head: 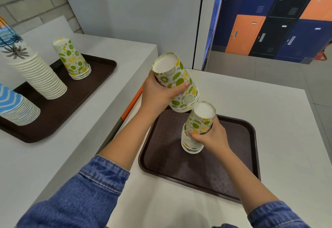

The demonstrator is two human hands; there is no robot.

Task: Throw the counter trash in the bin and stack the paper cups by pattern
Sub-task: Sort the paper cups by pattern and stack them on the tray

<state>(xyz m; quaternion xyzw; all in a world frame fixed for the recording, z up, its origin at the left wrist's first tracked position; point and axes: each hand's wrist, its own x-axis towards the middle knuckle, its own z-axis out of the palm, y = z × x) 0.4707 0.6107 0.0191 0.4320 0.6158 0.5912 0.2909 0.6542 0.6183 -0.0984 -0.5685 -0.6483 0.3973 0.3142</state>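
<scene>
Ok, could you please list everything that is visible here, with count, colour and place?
held cup stack: one, lemon-lime print, raised and tilted over the far edge of the near tray
near cup stack: one, lemon-lime print, upside down on near tray
far lemon-lime stack: one, on far tray
palm-print stack: one, tall, white, far tray
blue-wave stack: one, blue-white, far tray, left edge of view
trays: two, dark brown, one per counter
counters: two, white
lockers: several, orange, blue, black, back right
sleeves: two, blue denim
left hand: grips held cup stack
right hand: grips near cup stack
</scene>
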